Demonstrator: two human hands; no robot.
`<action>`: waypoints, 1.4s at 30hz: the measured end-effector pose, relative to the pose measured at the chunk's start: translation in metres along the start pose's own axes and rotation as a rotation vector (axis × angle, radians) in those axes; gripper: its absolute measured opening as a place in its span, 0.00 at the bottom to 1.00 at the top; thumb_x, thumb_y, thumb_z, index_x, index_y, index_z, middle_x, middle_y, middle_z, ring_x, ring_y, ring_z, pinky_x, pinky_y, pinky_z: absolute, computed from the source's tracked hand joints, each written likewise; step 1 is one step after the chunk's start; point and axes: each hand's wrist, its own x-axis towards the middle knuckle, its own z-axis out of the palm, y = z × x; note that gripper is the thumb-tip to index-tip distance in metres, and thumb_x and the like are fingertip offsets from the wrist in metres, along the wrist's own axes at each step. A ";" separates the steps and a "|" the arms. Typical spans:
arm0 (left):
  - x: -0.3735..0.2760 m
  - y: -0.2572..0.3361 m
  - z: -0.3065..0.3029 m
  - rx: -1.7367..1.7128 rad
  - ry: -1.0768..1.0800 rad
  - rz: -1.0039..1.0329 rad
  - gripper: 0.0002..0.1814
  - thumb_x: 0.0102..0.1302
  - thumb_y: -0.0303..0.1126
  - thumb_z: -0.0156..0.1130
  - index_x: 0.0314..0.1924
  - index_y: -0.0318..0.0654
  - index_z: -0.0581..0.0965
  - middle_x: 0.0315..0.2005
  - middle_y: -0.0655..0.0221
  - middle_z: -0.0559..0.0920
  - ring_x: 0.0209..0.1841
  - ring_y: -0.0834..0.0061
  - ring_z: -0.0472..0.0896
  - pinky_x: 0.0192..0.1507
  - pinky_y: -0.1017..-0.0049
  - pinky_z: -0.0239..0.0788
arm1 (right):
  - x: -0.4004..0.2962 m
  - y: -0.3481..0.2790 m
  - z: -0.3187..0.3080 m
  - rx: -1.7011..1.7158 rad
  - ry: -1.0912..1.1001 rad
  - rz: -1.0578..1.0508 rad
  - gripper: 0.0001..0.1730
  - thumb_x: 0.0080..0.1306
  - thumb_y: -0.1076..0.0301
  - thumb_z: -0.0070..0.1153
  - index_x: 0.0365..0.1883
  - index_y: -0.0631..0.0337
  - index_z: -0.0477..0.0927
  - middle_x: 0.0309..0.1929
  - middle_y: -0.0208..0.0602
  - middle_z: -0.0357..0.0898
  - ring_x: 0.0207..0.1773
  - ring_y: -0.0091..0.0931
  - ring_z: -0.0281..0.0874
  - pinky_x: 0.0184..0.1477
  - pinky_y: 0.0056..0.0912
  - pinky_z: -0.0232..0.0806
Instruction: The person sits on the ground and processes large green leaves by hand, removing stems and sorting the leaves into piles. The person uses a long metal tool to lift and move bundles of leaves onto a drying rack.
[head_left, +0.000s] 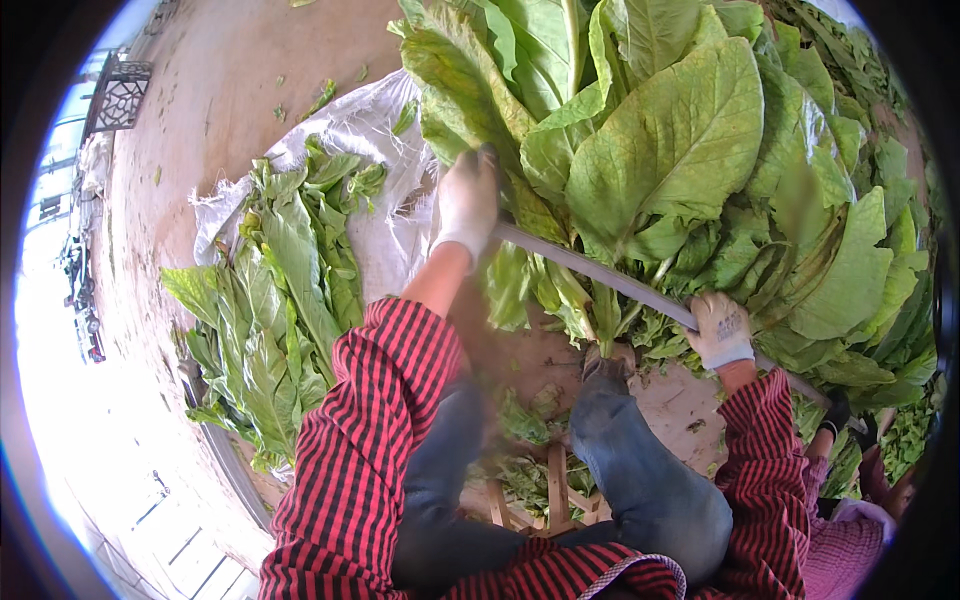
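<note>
A long flat grey bar (600, 274) runs slantwise from upper left to lower right in front of me. My left hand (469, 199), in a white work glove, is closed around its near-left end. Further along, my right hand (720, 326), in a similar glove with printing on its back, grips the same bar. Large broad green leaves (675, 142), some with yellow-brown patches, rise in a heap just beyond the bar. Several stalk ends (604, 311) point down below it. The leaves partly hide what lies behind the bar.
On the left, a bundle of green leaves (277, 322) lies by a torn white woven sheet (360, 142). Between my legs stands a wooden frame (557, 487), with loose leaves (525, 412) on the ground. At right, another person's dark-gloved hand (836, 411) is near the bar's far end.
</note>
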 end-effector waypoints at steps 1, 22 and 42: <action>0.000 0.001 -0.001 0.070 0.013 0.091 0.16 0.66 0.37 0.48 0.44 0.33 0.75 0.36 0.44 0.79 0.40 0.47 0.78 0.46 0.58 0.68 | 0.003 -0.001 -0.006 0.081 -0.008 -0.009 0.23 0.49 0.58 0.63 0.44 0.53 0.75 0.37 0.36 0.75 0.44 0.35 0.74 0.43 0.40 0.68; 0.028 -0.081 -0.023 -0.023 -0.084 -0.058 0.22 0.69 0.39 0.45 0.54 0.31 0.73 0.45 0.49 0.79 0.42 0.57 0.81 0.43 0.66 0.72 | 0.016 -0.009 0.023 0.510 0.217 0.391 0.16 0.64 0.58 0.45 0.38 0.61 0.77 0.35 0.46 0.77 0.40 0.41 0.77 0.42 0.45 0.70; -0.015 -0.023 0.003 -0.306 -0.230 -0.210 0.21 0.70 0.48 0.47 0.38 0.32 0.70 0.26 0.58 0.74 0.29 0.66 0.73 0.35 0.66 0.66 | -0.054 0.015 0.054 0.443 0.286 0.344 0.19 0.64 0.60 0.44 0.46 0.64 0.74 0.40 0.53 0.75 0.39 0.51 0.72 0.40 0.50 0.64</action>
